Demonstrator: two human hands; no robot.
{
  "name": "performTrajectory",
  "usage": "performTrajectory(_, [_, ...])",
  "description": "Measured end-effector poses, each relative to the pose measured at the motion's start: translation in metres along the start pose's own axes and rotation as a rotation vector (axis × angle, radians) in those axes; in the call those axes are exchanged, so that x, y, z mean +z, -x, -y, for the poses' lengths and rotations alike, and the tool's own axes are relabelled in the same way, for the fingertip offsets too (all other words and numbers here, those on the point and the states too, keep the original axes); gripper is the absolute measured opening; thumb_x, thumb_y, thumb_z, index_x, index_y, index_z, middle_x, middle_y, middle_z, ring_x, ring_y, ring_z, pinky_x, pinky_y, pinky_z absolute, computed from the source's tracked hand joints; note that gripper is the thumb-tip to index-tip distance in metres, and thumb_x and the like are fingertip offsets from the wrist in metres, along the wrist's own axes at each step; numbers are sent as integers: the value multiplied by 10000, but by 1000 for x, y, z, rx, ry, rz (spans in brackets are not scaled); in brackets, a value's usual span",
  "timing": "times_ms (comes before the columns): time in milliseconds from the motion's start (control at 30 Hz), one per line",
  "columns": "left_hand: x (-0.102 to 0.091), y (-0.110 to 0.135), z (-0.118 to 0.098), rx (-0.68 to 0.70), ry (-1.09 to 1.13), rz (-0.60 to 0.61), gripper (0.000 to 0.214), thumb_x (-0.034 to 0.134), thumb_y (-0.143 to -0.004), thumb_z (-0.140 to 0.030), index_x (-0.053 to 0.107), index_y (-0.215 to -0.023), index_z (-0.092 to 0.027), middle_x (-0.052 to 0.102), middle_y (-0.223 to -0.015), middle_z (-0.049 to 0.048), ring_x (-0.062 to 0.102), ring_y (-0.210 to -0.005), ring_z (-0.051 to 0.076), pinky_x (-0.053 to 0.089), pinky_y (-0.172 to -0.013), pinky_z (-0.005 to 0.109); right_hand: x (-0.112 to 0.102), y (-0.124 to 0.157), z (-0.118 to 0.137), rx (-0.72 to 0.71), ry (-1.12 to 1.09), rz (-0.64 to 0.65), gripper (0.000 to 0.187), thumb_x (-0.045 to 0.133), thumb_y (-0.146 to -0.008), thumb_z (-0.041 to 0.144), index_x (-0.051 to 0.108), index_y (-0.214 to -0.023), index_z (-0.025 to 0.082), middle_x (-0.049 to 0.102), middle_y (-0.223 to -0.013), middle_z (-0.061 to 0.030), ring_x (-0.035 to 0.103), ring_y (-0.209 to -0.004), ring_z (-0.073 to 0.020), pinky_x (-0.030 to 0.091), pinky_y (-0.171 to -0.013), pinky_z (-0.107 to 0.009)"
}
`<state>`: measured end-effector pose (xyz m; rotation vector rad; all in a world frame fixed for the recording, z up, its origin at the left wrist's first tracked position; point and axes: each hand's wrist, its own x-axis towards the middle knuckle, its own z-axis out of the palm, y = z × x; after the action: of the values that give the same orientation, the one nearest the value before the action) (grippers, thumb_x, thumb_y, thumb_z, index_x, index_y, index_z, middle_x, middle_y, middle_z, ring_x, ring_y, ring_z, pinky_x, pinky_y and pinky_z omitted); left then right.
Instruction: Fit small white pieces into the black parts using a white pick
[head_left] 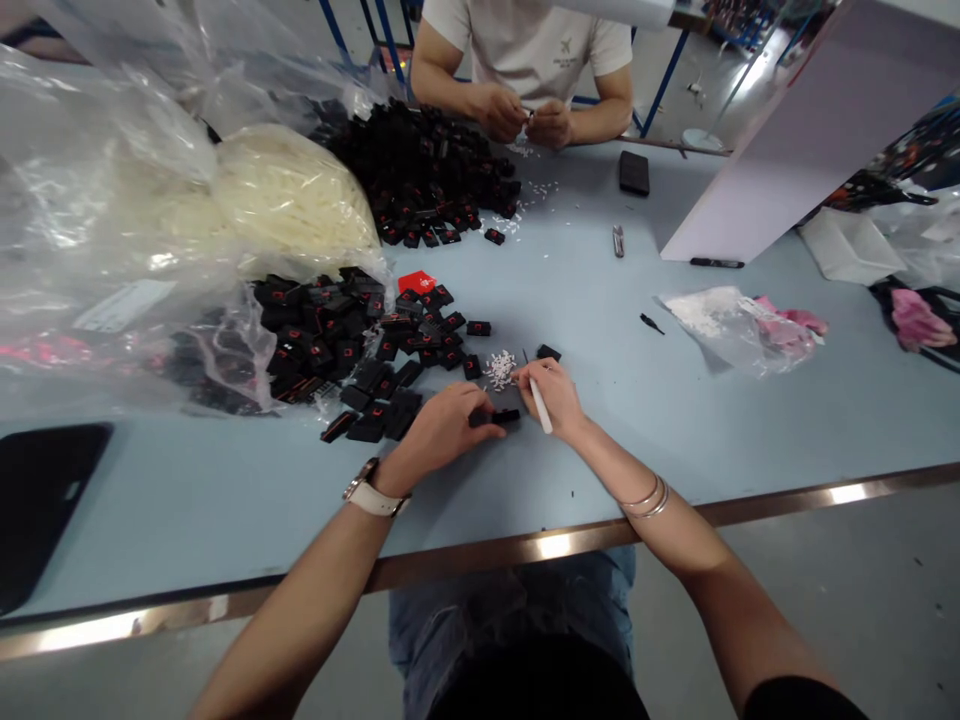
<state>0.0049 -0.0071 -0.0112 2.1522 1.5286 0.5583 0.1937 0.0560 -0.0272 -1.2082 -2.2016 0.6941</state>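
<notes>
Between the fingers of my left hand [454, 425] is a small black plastic part [507, 415], held low over the blue-grey table. My right hand [555, 395] is closed round a thin tool with a white handle [540, 408], its dark tip pointing away from me. Just beyond my hands lies a little heap of tiny white pieces [500, 370]. Another black part [548, 352] rests by my right fingertips. To the left of my left hand spreads a pile of black parts with red marks [390, 390].
Large clear plastic bags [300, 195] and a bigger black pile [427, 165] fill the left side. Across the table a person's hands [529, 118] hold something small. At right are a white upright panel [757, 140], a plastic bag [720, 320] and a white bin [847, 245].
</notes>
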Motion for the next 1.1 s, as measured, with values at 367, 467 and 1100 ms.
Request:
performTrajectory(367, [-6,0,1,0,-37,-29,407,663,-797,-575,604,-749,-176,602,-732,24,557,-712,181,418,-651,293,-1,0,-4,40,-79,-37,166,534,-774,91,488,-737,246,730,-856,-28,630,-859,-202,505,-773,-319])
performTrajectory(467, [-5,0,0,21,-38,-34,407,647,-810,-577,597,-747,-179,598,-728,20,550,-699,179,412,-644,290,1,0,-5,21,-52,-13,196,534,-754,51,516,-736,246,732,-870,-30,632,-897,-205,509,-754,-311])
performTrajectory(1100, [9,7,-50,99,-645,-96,224,436,-933,-132,660,-941,-131,638,-869,130,598,-836,270,446,-696,372,2,-2,-7,-7,-15,-1,142,570,-790,98,553,-757,235,726,-894,-32,613,-891,-203,487,-728,-289])
